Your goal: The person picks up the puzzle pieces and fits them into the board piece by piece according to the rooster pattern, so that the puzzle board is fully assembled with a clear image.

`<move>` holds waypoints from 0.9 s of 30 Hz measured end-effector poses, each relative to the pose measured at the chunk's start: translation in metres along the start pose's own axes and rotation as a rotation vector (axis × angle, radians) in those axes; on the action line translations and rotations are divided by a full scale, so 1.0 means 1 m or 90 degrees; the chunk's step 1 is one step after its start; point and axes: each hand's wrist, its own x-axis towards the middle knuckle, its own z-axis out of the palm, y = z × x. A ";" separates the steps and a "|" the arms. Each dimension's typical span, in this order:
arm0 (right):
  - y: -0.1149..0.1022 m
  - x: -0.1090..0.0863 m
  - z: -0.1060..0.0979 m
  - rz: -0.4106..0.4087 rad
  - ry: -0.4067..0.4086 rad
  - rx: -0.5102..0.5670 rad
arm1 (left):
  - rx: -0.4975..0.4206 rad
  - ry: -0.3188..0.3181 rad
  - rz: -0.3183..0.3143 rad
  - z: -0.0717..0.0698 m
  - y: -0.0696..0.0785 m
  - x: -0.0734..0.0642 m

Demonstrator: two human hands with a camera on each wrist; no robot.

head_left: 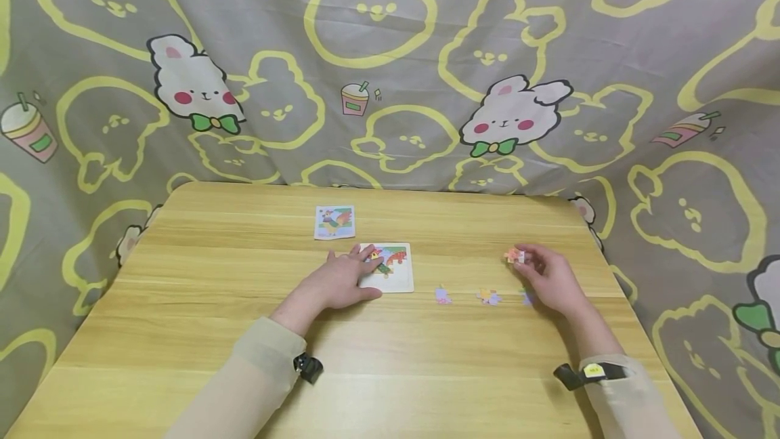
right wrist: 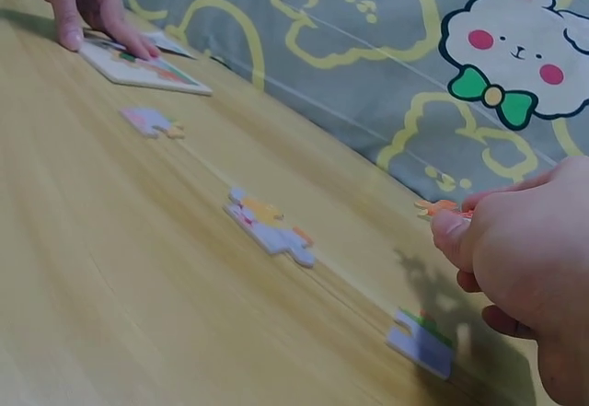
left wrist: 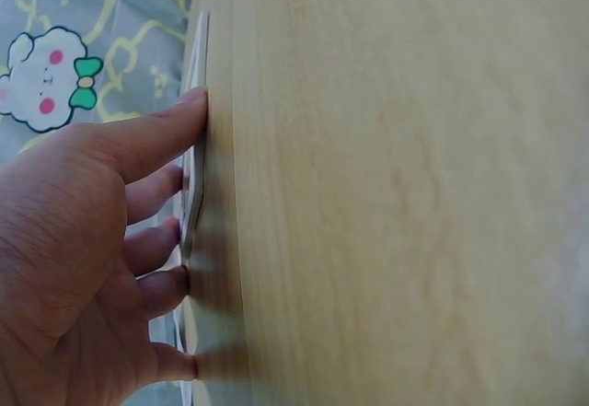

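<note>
My left hand (head_left: 342, 281) rests with spread fingers on a white-framed jigsaw board (head_left: 399, 283), its thumb along the near edge. The board carries a partly assembled colourful picture, bare white at its lower part; the hand covers its left side. To the right, my right hand (head_left: 554, 281) pinches an orange jigsaw piece (head_left: 514, 255) between thumb and fingers, raised over the table. In the right wrist view the thumb hides much of that piece (right wrist: 436, 206). Below lie a lilac piece (head_left: 442, 296), a yellow-and-lilac piece (head_left: 488, 297) and a lilac-and-green piece (right wrist: 421, 343).
A square picture card (head_left: 334, 223) showing a colourful bird lies behind the board, to its left. The wooden table (head_left: 390, 371) ends at the back against a grey curtain (head_left: 414, 73) with yellow outlines and white rabbits, which also hangs along both sides.
</note>
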 end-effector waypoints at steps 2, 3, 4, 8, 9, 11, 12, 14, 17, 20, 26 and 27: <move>-0.003 0.002 0.002 -0.006 -0.005 0.006 | -0.001 -0.003 -0.002 0.000 0.000 0.000; -0.005 0.003 0.003 -0.009 -0.009 0.011 | -0.001 -0.002 -0.002 0.000 0.000 0.000; -0.007 0.004 0.004 -0.012 -0.012 0.016 | 0.000 -0.003 -0.004 0.000 0.000 0.000; -0.015 0.008 0.011 -0.021 -0.032 0.032 | -0.007 -0.002 -0.003 0.000 0.000 -0.001; -0.017 0.009 0.013 -0.024 -0.036 0.036 | -0.009 0.000 -0.001 0.000 0.000 -0.001; -0.021 0.010 0.017 -0.030 -0.041 0.041 | -0.011 0.001 0.002 -0.001 0.001 -0.001; -0.023 0.011 0.019 -0.035 -0.041 0.041 | -0.009 0.001 0.001 -0.001 0.001 -0.001; -0.027 0.012 0.023 -0.046 -0.042 0.046 | -0.005 0.000 0.002 -0.001 0.001 -0.001; -0.033 0.013 0.029 -0.059 -0.043 0.055 | 0.002 -0.001 0.002 -0.001 0.000 0.000; -0.039 0.015 0.036 -0.071 -0.048 0.079 | 0.003 0.001 0.004 -0.001 0.000 0.000; -0.047 0.018 0.051 -0.093 -0.065 0.109 | 0.000 0.001 0.003 -0.001 0.001 0.000; -0.048 0.018 0.053 -0.095 -0.069 0.110 | 0.000 0.002 0.002 -0.001 0.001 0.000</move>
